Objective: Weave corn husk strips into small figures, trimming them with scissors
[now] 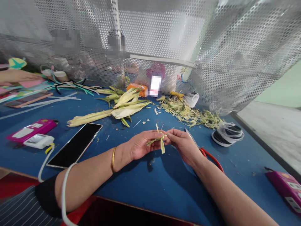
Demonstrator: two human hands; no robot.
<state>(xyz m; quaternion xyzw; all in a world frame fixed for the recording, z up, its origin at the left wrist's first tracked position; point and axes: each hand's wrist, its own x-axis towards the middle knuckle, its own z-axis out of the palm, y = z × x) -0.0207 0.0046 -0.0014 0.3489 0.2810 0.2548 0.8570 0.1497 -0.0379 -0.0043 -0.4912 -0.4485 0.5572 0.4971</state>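
Between the fingers of my left hand (141,146) is a small knotted piece of corn husk (162,145), with pale green ends sticking up and hanging down. My right hand (184,144) meets it from the other side, thumb and fingertips pinched at its right end. A thin thread-like line curves above the right fingers; I cannot make out where it ends. Under and beside my right hand lie scissors with red handles (213,157), partly hidden by the wrist. Ahead of the left hand rest whole corn husks (129,106) in a loose bunch.
Shredded husk strips (183,110) are heaped at the back right, near a spool of white cord (227,135). A phone (76,146) and a purple device (33,130) with a white cable lie left. A co-worker's hand (22,76) is far left. A perforated sheet (155,31) hangs behind.
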